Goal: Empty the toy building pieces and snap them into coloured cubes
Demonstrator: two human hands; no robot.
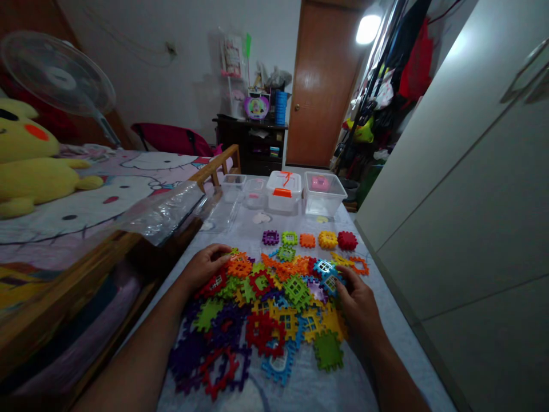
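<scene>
Forearms [141, 337] flank a heap of notched plastic tiles [281, 312], left hand [208, 266] at an orange tile [239, 266], right hand [359, 297] at blue window tiles [325, 268], finger grip unclear; picking through pieces seems the step, calling for a clean pinch.

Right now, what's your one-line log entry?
left hand: by orange piece; right hand: at blue piece; between: colourful pile; beyond: row of pieces, clear containers

Yellow plush [36, 180] cut off, purple pieces [189, 350] partly hidden

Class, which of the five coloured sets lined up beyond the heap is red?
The rightmost set; the others, going left, are yellow, orange, green and purple.
</scene>
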